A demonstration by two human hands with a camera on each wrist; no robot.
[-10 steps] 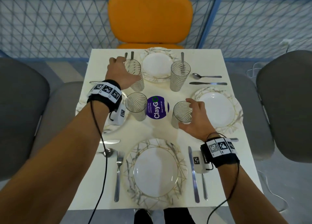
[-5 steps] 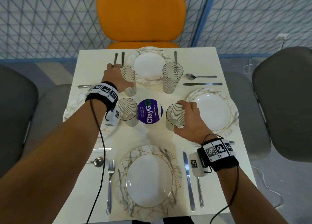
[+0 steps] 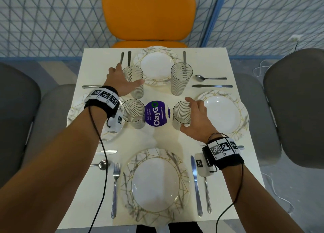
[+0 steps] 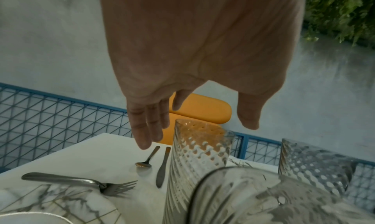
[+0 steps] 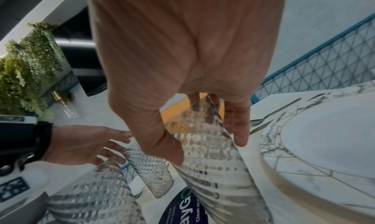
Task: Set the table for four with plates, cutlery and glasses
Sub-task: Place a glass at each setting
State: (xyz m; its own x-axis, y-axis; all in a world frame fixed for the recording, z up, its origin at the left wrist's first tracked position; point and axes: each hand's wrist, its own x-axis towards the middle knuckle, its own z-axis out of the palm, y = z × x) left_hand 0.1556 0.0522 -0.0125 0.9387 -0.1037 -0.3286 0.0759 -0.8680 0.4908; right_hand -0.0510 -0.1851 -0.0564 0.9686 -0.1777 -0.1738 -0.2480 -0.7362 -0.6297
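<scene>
Four ribbed clear glasses stand round the purple sticker (image 3: 157, 116) at the table's middle. My right hand (image 3: 185, 113) grips the near-right glass (image 3: 178, 120), thumb on the near side and fingers over the far rim; the right wrist view shows this glass (image 5: 213, 179) upright on the table. My left hand (image 3: 129, 74) hovers with straight, spread fingers beside the far-left glass (image 3: 135, 90), and in the left wrist view the glass (image 4: 198, 155) stands free below the fingers (image 4: 145, 131). The near-left glass (image 3: 133, 114) and far-right glass (image 3: 181, 80) stand alone. Marbled plates lie at the far (image 3: 156, 66), right (image 3: 222, 113) and near (image 3: 156, 183) sides.
A fourth plate (image 3: 74, 109) is partly hidden under my left forearm. Cutlery flanks each plate: a fork (image 3: 115, 180) and knife (image 3: 196, 185) near me, a spoon (image 3: 210, 78) and knife (image 3: 212, 86) at right. An orange chair (image 3: 149, 13) and grey chairs (image 3: 294, 106) ring the table.
My left hand has let go of the far-left glass and spread its fingers beside it. My right hand has stayed round the near-right glass.
</scene>
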